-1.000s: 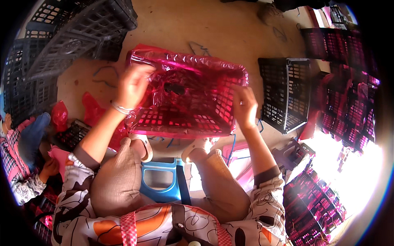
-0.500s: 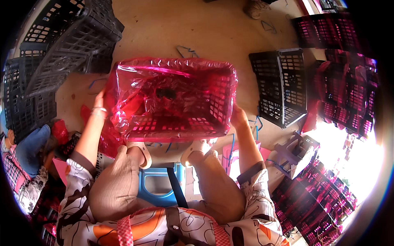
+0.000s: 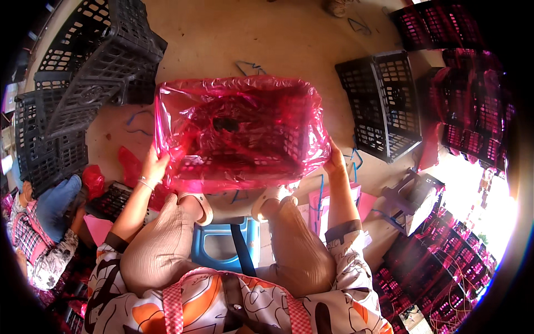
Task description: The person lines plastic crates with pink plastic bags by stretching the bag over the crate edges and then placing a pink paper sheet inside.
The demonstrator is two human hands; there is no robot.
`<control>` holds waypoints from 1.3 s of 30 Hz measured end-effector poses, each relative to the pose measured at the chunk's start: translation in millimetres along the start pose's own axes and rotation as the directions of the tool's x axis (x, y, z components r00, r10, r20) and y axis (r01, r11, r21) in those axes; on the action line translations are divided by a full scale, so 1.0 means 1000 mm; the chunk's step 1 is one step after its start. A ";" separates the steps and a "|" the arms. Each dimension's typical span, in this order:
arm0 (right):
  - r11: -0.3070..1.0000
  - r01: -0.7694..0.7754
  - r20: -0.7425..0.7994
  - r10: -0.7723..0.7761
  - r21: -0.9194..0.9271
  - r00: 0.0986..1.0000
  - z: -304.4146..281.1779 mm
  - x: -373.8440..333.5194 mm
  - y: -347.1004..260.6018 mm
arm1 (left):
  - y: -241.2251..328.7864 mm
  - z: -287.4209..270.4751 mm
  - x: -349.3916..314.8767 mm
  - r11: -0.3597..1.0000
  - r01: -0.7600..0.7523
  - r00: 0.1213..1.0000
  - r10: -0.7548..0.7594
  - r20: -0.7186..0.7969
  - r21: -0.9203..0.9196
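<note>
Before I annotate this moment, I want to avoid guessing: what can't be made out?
In the head view:
Some fingertips of the left hand and right hand: hidden by the film-lined crate.
Dark patch inside: its nature obscured by creased, glossy pink film.
Co-worker at left: cut off by the dark rim.
White area at right: detail lost to glare.

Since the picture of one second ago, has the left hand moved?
Yes. Judged against the blue stool, the left hand has moved leftward and nearer to the person, now at the left side of the film-lined crate.
</note>
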State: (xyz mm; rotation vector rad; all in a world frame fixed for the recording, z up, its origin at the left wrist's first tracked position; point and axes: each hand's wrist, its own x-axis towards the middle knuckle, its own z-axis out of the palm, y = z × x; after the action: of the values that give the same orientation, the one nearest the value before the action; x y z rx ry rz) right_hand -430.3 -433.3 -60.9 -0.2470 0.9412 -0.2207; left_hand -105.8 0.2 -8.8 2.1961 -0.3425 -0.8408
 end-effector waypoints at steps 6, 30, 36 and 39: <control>0.955 -0.052 0.052 0.070 -0.292 0.996 -0.025 -0.034 0.032 | 0.001 -0.062 0.052 0.989 0.058 0.997 -0.065 -0.050 -0.138; 0.996 0.085 0.132 -0.083 -0.006 0.988 -0.031 -0.056 0.062 | 0.236 0.144 0.018 0.370 -0.894 0.446 0.786 0.428 0.253; 0.994 0.106 0.011 -0.106 -0.008 0.994 -0.005 -0.066 0.061 | 0.241 0.285 0.015 0.145 -0.812 0.583 0.234 0.778 0.565; 0.975 0.207 0.076 -0.214 0.085 0.974 0.011 -0.091 0.049 | 0.229 0.285 0.009 0.132 -0.791 0.612 0.139 0.779 0.598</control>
State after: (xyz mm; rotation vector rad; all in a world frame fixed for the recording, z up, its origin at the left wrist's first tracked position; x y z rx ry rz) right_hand -469.6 -358.6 -0.3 -0.2833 0.8198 -0.4381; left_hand -284.7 -318.2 9.3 2.3401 -2.3544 -0.9569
